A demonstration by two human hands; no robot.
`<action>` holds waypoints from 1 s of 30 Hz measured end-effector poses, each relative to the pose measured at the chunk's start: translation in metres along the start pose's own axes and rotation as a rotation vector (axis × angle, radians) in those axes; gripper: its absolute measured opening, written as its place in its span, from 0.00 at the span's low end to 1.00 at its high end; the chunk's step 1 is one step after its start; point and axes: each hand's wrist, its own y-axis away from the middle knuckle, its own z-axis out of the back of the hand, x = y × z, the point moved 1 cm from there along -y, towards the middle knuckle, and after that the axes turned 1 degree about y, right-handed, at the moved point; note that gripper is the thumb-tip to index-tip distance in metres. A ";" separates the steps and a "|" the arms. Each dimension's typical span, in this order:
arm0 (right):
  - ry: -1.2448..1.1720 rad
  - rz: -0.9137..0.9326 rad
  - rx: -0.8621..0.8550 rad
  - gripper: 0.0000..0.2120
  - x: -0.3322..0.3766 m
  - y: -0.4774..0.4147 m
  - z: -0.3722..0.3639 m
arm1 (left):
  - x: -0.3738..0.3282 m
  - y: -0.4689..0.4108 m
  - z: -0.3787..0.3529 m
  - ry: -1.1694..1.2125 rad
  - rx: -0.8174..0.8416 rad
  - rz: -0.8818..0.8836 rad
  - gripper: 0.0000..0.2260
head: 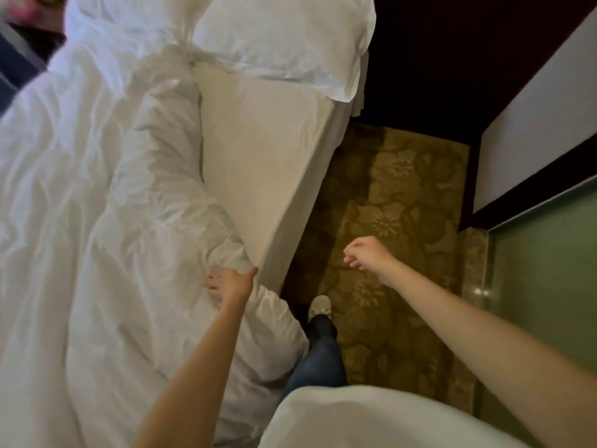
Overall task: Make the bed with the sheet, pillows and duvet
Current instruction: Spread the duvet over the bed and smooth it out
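Note:
A crumpled white duvet [97,205] covers most of the bed on the left, its edge rolled back from the bed's right side. Beside it a strip of smooth white sheet [258,156] lies bare over the mattress edge. A white pillow [281,40] rests at the head of the bed, with a second pillow [129,17] to its left. My left hand [231,284] grips the rolled duvet edge near the mattress side, thumb pointing right. My right hand [368,258] hangs over the carpet with loosely curled fingers, holding nothing.
A narrow aisle of floral patterned carpet [403,221] runs between the bed and a white wall [533,124] with dark trim. A frosted glass panel [549,270] stands at the right. My leg and white shoe [319,307] are beside the bed.

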 end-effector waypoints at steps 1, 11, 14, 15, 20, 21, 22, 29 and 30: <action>0.022 -0.013 0.005 0.06 0.012 -0.014 -0.002 | -0.006 -0.014 -0.002 -0.021 0.025 0.071 0.48; 0.219 0.014 0.195 0.09 0.117 -0.119 -0.020 | 0.004 -0.103 0.005 -0.195 0.070 -0.061 0.15; 0.281 0.014 0.287 0.09 0.134 -0.140 -0.030 | -0.011 -0.098 0.027 0.168 0.033 0.079 0.12; 0.300 0.017 0.322 0.09 0.141 -0.144 -0.032 | -0.021 -0.088 0.034 0.342 0.026 0.143 0.11; 0.331 0.045 0.569 0.15 0.180 -0.154 -0.060 | -0.042 -0.033 0.088 1.066 -0.049 0.302 0.10; 0.345 0.048 0.615 0.18 0.192 -0.147 -0.068 | -0.045 -0.021 0.101 1.261 -0.013 0.285 0.09; 0.346 0.052 0.664 0.22 0.201 -0.140 -0.078 | -0.049 -0.008 0.114 1.463 0.020 0.233 0.12; -0.048 -0.181 0.946 0.28 0.241 -0.076 -0.129 | -0.110 0.075 0.148 1.940 0.111 -0.099 0.15; -0.148 -0.217 0.961 0.25 0.245 -0.067 -0.131 | -0.111 0.079 0.147 1.951 0.091 -0.094 0.15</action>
